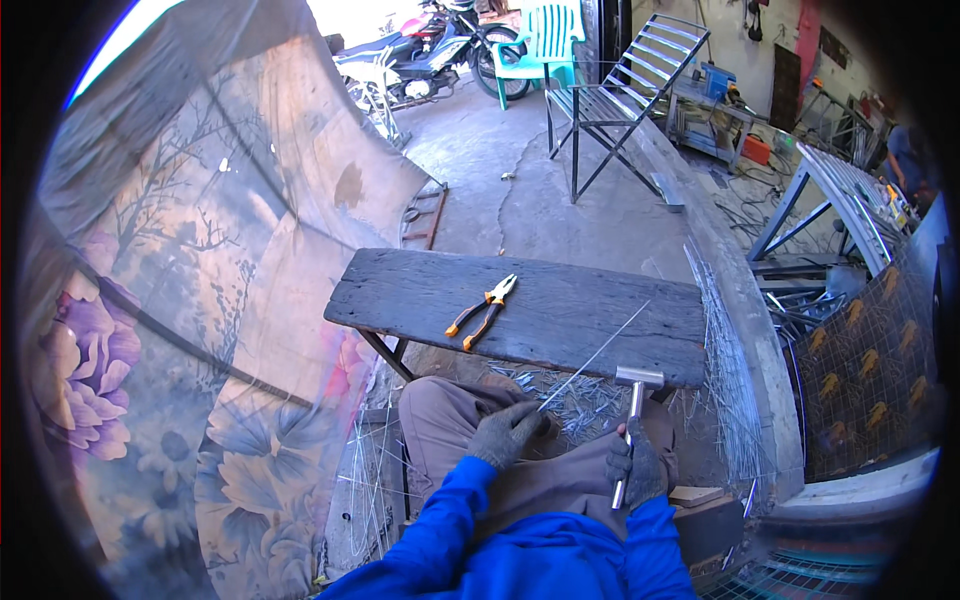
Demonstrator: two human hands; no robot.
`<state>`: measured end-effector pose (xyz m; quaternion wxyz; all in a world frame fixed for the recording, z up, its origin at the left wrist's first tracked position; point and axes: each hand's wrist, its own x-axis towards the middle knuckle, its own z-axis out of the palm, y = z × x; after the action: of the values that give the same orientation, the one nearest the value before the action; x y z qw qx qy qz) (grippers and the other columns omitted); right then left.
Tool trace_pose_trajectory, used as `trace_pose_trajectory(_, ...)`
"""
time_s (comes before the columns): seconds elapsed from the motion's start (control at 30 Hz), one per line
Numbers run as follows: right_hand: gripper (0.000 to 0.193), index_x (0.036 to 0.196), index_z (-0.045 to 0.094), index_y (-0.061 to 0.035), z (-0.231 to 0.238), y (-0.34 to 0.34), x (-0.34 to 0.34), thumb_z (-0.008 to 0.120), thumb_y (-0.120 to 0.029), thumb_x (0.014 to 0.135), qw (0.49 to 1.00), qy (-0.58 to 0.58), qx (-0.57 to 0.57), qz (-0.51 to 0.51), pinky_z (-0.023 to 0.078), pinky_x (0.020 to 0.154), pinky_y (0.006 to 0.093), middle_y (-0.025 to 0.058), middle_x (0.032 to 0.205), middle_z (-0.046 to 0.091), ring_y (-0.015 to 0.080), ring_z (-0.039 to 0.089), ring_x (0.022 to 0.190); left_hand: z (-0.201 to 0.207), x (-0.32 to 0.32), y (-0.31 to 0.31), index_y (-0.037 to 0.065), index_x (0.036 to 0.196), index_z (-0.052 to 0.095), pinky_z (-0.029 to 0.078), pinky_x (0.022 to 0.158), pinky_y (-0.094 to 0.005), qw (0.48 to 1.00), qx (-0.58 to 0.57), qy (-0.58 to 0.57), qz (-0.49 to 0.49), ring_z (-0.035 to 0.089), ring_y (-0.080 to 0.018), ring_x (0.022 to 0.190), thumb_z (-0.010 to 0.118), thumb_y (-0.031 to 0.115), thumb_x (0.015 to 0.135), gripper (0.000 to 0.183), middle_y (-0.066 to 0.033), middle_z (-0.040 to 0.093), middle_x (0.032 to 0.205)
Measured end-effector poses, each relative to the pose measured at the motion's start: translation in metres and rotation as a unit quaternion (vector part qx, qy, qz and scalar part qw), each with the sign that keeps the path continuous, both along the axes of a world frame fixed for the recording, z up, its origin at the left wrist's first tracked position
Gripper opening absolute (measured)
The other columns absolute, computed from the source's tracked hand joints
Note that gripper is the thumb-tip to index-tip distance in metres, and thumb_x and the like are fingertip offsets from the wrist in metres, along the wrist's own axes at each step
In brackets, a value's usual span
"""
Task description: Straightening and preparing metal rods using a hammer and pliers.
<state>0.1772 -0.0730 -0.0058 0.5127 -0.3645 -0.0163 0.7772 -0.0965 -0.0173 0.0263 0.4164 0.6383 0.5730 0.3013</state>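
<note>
Thin metal rod (594, 355) is in the gloved left hand (508, 435), fingers curled in and closed around its near end, just off the near side of the bench (585, 298). Can't tell how hard it's being pinched, the fingertips are tucked away. Right hand (637, 462), gloved too, is wrapped snugly round the handle of 1 hammer (636, 400), its head up by the bench's near edge toward the right end. Can't say if that head touches the wood.

Any markings on the 2 tools out here, hammer and pliers (487, 308), are too small to read. The rod's long axis runs diagonally, away from the person and rightward, so its far tip is over the right half of the bench. Pliers lie on the bench's left half, nose pointing away and a bit right.

Loads of metal offcuts (600, 400) litter the ground on the bench's near side, a spread of long thin rods (722, 380) is off its right end, and 1 green plastic chair (548, 40) stands well beyond it.
</note>
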Motion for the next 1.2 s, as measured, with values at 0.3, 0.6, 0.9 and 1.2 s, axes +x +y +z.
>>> trace_pose_trajectory(0.3,0.031,0.109,0.057,-0.0133,0.022,0.003,-0.005,0.051,-0.043,0.105,0.999,0.037,-0.008,0.011,0.036,0.039,0.0251,-0.0050,0.063,0.040,0.0060,0.037,0.044,-0.013,0.030,0.064,0.005,0.118,0.068,0.052,0.081,-0.0396,0.997,0.004,-0.071,0.016,0.070,-0.0245,0.089,0.059,0.032,0.099,0.034,-0.0162,0.072,0.094)
trace_pose_trajectory(0.6,0.015,0.104,0.056,-0.0131,0.024,-0.010,0.001,0.057,-0.028,0.104,0.997,0.054,-0.049,-0.001,0.032,0.038,0.0235,-0.0069,0.063,0.040,0.0048,0.035,0.044,-0.055,0.031,0.042,0.006,0.112,0.066,0.053,0.079,-0.0399,1.000,-0.011,0.007,0.011,0.070,-0.0271,0.085,0.058,0.031,0.097,0.030,-0.0147,0.071,0.089)
trace_pose_trajectory(0.9,0.011,0.107,0.054,-0.0162,0.060,-0.029,-0.034,0.062,-0.021,0.100,0.940,-0.323,-0.041,0.100,0.033,0.035,0.0244,-0.0066,0.063,0.044,0.0047,0.038,0.041,-0.088,0.044,-0.004,0.007,0.120,0.064,0.052,0.073,-0.0333,0.989,-0.096,-0.103,0.052,0.063,-0.0165,0.075,0.063,0.029,0.099,0.031,-0.0086,0.067,0.083)
trace_pose_trajectory(1.2,0.020,0.111,0.051,-0.0114,0.068,-0.079,-0.060,0.063,-0.009,0.095,0.957,-0.280,-0.041,0.070,0.036,0.037,0.0253,0.0012,0.067,0.051,0.0081,0.045,0.045,-0.061,0.040,-0.024,0.010,0.122,0.064,0.053,0.076,-0.0351,0.988,-0.050,-0.080,0.126,0.067,-0.0198,0.079,0.063,0.031,0.099,0.031,-0.0121,0.069,0.088)
